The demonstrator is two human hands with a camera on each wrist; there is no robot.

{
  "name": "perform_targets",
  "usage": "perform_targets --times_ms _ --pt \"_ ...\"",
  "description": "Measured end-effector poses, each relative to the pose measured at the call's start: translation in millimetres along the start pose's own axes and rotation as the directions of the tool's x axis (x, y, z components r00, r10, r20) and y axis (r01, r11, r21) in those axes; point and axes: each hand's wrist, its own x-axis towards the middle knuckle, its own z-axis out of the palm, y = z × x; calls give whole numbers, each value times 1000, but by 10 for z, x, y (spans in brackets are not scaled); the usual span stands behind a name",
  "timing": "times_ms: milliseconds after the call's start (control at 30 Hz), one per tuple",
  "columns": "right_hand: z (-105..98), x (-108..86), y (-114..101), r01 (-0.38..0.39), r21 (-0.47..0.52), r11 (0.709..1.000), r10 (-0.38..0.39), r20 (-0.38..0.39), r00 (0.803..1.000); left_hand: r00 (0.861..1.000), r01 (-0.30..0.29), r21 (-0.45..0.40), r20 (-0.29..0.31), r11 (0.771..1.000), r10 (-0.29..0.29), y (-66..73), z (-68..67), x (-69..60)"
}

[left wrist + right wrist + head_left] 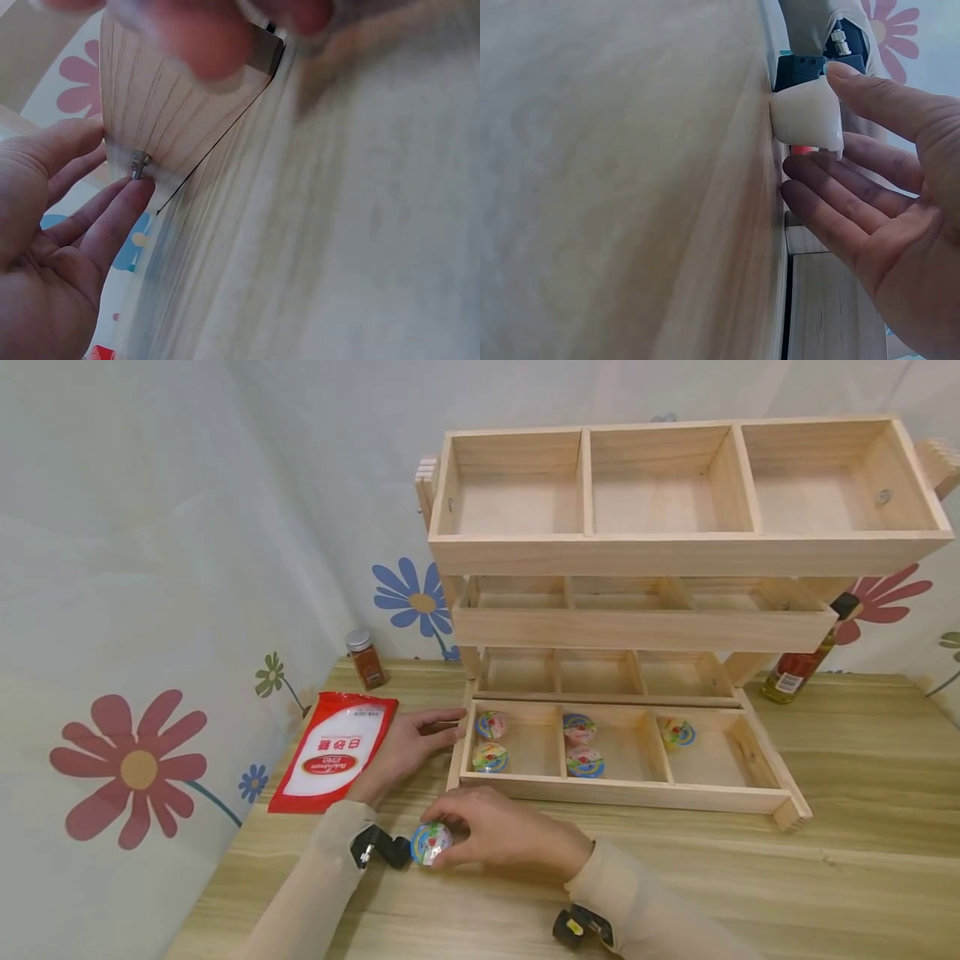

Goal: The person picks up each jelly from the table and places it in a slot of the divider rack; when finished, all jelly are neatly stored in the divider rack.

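In the head view my right hand [504,833] has its thumb and fingers around a small jelly cup [431,843] with a colourful lid, low over the table in front of the wooden rack. The right wrist view shows the same cup's milky white side [807,116] between thumb and fingers. My left hand [401,745] rests its fairly straight fingers against the left side of the rack's bottom tray [630,787]. In the left wrist view those fingers touch the wooden side panel [161,97] near a metal bolt. Jelly cups [491,758] lie in all three tray compartments: two left, two middle, one right.
A red and white sugar bag [330,760] lies left of my left hand. Behind it stands a spice jar [365,658]. The rack's upper trays [690,556] overhang the bottom one. A bottle [806,664] stands behind the rack's right side.
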Motion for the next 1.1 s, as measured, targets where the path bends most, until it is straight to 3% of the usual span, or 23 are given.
perform_targets --times_ms 267,767,1100 --pt "14 5 -14 0 49 999 1 -4 1000 1000 -19 -2 -13 1000 19 -227 -13 84" --pt "-56 -90 -23 6 22 1000 -6 -37 999 999 -36 6 -15 999 36 -213 -23 60" --pt "-235 -236 -28 -39 85 996 45 -71 996 1000 -13 9 -3 1000 13 -241 -30 76"
